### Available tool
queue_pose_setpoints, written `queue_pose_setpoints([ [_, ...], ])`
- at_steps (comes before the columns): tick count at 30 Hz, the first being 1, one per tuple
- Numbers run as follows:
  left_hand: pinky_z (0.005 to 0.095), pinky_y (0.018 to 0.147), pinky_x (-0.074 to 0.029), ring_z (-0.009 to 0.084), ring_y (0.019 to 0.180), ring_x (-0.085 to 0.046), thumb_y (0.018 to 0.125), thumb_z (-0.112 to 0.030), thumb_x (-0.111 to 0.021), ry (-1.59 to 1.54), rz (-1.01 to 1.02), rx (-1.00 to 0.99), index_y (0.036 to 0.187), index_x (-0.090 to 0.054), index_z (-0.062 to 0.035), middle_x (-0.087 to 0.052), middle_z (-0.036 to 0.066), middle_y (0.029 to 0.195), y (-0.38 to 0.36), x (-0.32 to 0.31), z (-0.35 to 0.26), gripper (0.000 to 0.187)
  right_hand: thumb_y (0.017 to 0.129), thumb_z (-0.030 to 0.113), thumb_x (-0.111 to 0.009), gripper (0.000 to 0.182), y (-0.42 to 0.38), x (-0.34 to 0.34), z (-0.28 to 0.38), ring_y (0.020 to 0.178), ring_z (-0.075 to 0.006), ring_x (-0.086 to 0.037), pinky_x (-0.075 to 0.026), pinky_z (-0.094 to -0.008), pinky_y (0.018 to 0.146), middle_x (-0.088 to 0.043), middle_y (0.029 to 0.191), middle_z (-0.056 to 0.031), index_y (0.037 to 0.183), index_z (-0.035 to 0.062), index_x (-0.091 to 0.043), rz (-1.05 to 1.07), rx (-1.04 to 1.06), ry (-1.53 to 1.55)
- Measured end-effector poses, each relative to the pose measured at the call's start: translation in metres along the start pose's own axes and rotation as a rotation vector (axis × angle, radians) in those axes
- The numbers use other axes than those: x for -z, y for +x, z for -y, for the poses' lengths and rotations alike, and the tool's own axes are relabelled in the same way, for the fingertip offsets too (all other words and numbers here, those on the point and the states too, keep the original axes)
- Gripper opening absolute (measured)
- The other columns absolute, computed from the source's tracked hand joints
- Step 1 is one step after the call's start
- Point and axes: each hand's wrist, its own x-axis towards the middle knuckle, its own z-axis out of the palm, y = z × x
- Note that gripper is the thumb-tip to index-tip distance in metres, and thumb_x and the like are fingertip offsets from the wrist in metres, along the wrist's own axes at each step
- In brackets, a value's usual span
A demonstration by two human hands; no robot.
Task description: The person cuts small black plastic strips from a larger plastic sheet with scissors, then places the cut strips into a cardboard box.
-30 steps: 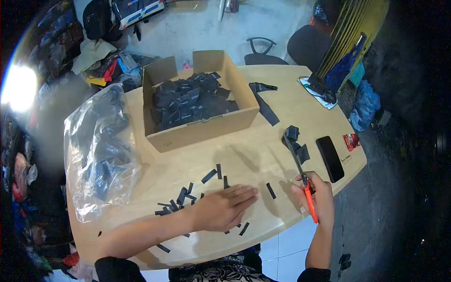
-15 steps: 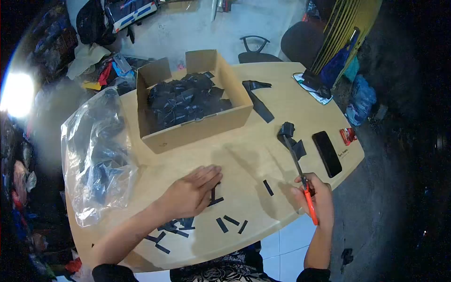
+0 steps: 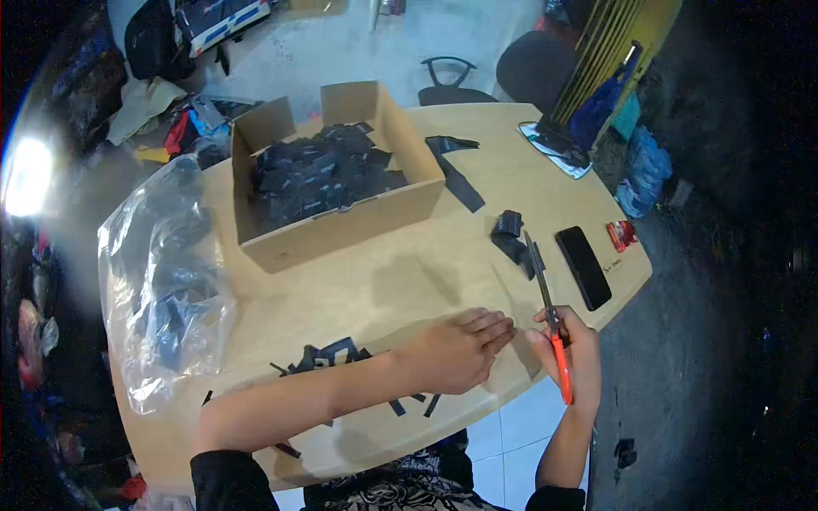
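Observation:
My right hand (image 3: pixel 575 345) grips a pair of scissors (image 3: pixel 560 362) with red-orange handles, the dark blades pointing away from me. Beyond the blade tips lies a folded black fabric strip (image 3: pixel 511 243) on the table. My left hand (image 3: pixel 456 349) is palm down on the table near its front edge, fingers stretched out together; whatever is under the palm is hidden. Under and around my left forearm are small black cut pieces (image 3: pixel 341 349), several partly covered by the arm.
An open cardboard box (image 3: pixel 341 223) full of black labels (image 3: pixel 319 175) stands at the back, a clear plastic bag (image 3: pixel 166 298) to its left. A black strip (image 3: pixel 456 175), a phone (image 3: pixel 584 268) and a small red packet (image 3: pixel 622 236) lie on the right of the table (image 3: pixel 383 294).
My left hand has slid right and toward me across the table, its forearm now over the small black pieces. My right hand still holds the scissors in nearly the same place.

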Motion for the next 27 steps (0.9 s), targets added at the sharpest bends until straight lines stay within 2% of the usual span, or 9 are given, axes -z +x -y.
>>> queue_pose_setpoints([
  [3, 0.0368, 0.109, -0.029, 0.0262, 0.125, -0.043, 0.084, -0.021, -0.050, 0.046, 0.040, -0.018, 0.124, -0.049, 0.0040, -0.048, 0.018, 0.131, -0.006, -0.009, -0.005, 0.047, 0.077, 0.010, -0.072, 0.025, 0.005, 0.006, -0.003, 0.052, -0.0089, -0.049, -0.040, -0.0229, 0.051, -0.054, 0.058, -0.0056, 0.095, 0.0008, -0.057, 0.004, -0.066, -0.247],
  [5, 0.0369, 0.109, -0.029, 0.0247, 0.126, -0.042, 0.085, -0.021, -0.051, 0.030, 0.084, 0.028, 0.126, -0.048, 0.0036, -0.046, 0.017, 0.133, -0.028, 0.000, -0.011, 0.049, 0.076, 0.015, -0.074, 0.031, 0.010, -0.001, -0.012, 0.053, -0.0204, -0.057, -0.044, -0.0292, 0.052, -0.057, 0.061, -0.0120, 0.097, -0.0002, -0.057, -0.008, 0.034, -0.284],
  [6, 0.0369, 0.109, -0.029, 0.0247, 0.126, -0.042, 0.085, -0.021, -0.051, 0.026, 0.089, 0.026, 0.126, -0.048, 0.0036, -0.046, 0.017, 0.133, -0.041, 0.008, -0.016, 0.049, 0.076, 0.015, -0.074, 0.031, 0.013, -0.005, -0.013, 0.053, -0.0204, -0.057, -0.044, -0.0292, 0.052, -0.057, 0.061, -0.0120, 0.097, -0.0002, -0.057, -0.007, 0.028, -0.283],
  [9, 0.0377, 0.107, -0.029, 0.0260, 0.125, -0.043, 0.083, -0.022, -0.052, 0.030, 0.110, 0.114, 0.124, -0.049, 0.0047, -0.046, 0.015, 0.134, -0.076, 0.034, -0.033, 0.049, 0.076, 0.026, -0.073, 0.040, 0.026, -0.013, -0.011, 0.062, -0.0339, -0.062, -0.047, -0.0366, 0.055, -0.060, 0.065, -0.0162, 0.102, 0.0002, -0.056, 0.112, 0.018, -0.451],
  [11, 0.0377, 0.108, -0.029, 0.0247, 0.126, -0.041, 0.082, -0.021, -0.054, -0.005, 0.221, 0.166, 0.126, -0.049, 0.0038, -0.045, 0.015, 0.135, -0.096, 0.048, -0.042, 0.050, 0.076, 0.027, -0.073, 0.041, 0.030, -0.022, -0.013, 0.064, -0.0345, -0.062, -0.048, -0.0383, 0.056, -0.061, 0.066, -0.0168, 0.103, 0.0008, -0.056, 0.150, 0.048, -0.471],
  [16, 0.0379, 0.109, -0.031, 0.0228, 0.127, -0.042, 0.078, -0.020, -0.059, 0.048, 0.284, 0.224, 0.126, -0.049, 0.0009, -0.047, 0.013, 0.133, -0.130, 0.068, -0.067, 0.053, 0.077, 0.030, -0.070, 0.041, 0.038, -0.037, -0.006, 0.067, -0.0369, -0.063, -0.049, -0.0434, 0.061, -0.063, 0.069, -0.0171, 0.104, 0.0027, -0.055, 0.257, 0.079, -0.621],
  [18, 0.0378, 0.109, -0.031, 0.0215, 0.126, -0.043, 0.078, -0.019, -0.058, -0.033, 0.223, 0.279, 0.124, -0.051, 0.0008, -0.047, 0.012, 0.134, -0.132, 0.060, -0.078, 0.051, 0.079, 0.031, -0.067, 0.038, 0.042, -0.039, -0.002, 0.068, -0.0370, -0.063, -0.049, -0.0433, 0.061, -0.063, 0.069, -0.0177, 0.099, 0.0009, -0.055, 0.281, 0.109, -0.618],
  [21, 0.0363, 0.104, -0.037, 0.0232, 0.119, -0.050, 0.080, -0.022, -0.057, 0.018, 0.066, 0.163, 0.119, -0.055, 0.0014, -0.052, 0.014, 0.128, -0.105, 0.042, -0.083, 0.046, 0.085, 0.033, -0.059, 0.034, 0.049, -0.043, 0.009, 0.066, -0.0388, -0.064, -0.050, -0.0467, 0.061, -0.063, 0.069, -0.0210, 0.098, 0.0018, -0.054, 0.327, 0.176, -0.774],
  [27, 0.0360, 0.096, -0.042, 0.0271, 0.114, -0.053, 0.078, -0.021, -0.055, 0.187, -0.096, -0.005, 0.113, -0.058, 0.0024, -0.057, 0.015, 0.120, -0.046, 0.011, -0.073, 0.042, 0.086, 0.042, -0.054, 0.039, 0.055, -0.057, 0.013, 0.052, -0.0311, -0.063, -0.050, -0.0393, 0.047, -0.060, 0.055, -0.0143, 0.083, 0.0028, -0.056, 0.237, 0.453, -1.037],
])
